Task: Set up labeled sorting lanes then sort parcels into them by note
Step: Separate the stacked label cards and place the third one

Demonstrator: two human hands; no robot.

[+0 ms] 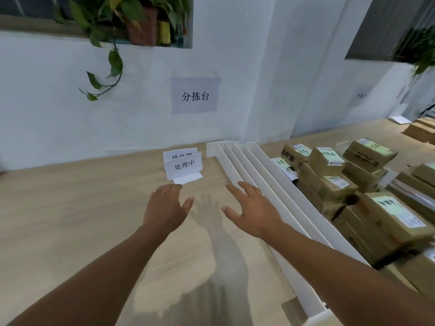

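Note:
Two folded white label cards (184, 166) with handwritten characters stand one behind the other near the back of the wooden table (70, 208). My left hand (166, 207) hovers just in front of them, fingers apart, holding nothing. My right hand (251, 207) is spread open beside a stack of long white divider boards (263, 182) that lie on edge, running from the wall toward me. Its fingers are near the closest board. Cardboard parcels (329, 180) with pale green notes are piled to the right of the boards.
A paper sign (195, 95) hangs on the white wall behind the table. A trailing plant (110, 43) sits on the sill above left. More flat cardboard boxes (421, 130) lie at the far right.

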